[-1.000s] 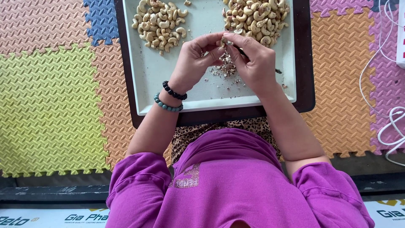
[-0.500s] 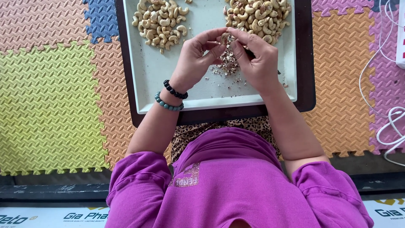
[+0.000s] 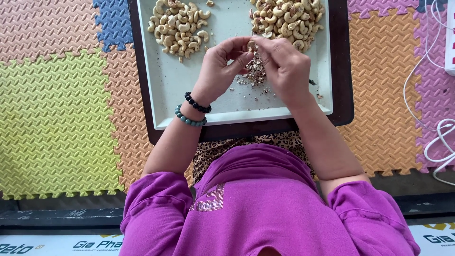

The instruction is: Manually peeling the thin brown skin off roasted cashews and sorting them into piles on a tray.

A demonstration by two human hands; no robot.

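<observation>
A: Where is the cashew nut (image 3: 251,45)?

B: Pinched between the fingertips of both hands, above the pale tray (image 3: 166,80), just over the heap of skin flakes (image 3: 256,71). The left hand (image 3: 219,66) closes its thumb and forefinger on the nut from the left; the right hand (image 3: 284,66) closes on it from the right, so the nut sits right where the two grips meet, mostly hidden by the fingers.

A: What lies around them?

B: A pile of pale peeled cashews (image 3: 180,26) at the tray's far left, a pile of browner cashews (image 3: 286,19) at the far right, just beyond the right hand. The tray rests on a dark board (image 3: 342,71) over coloured foam floor mats (image 3: 57,109). Two bead bracelets (image 3: 192,111) circle the left wrist.
</observation>
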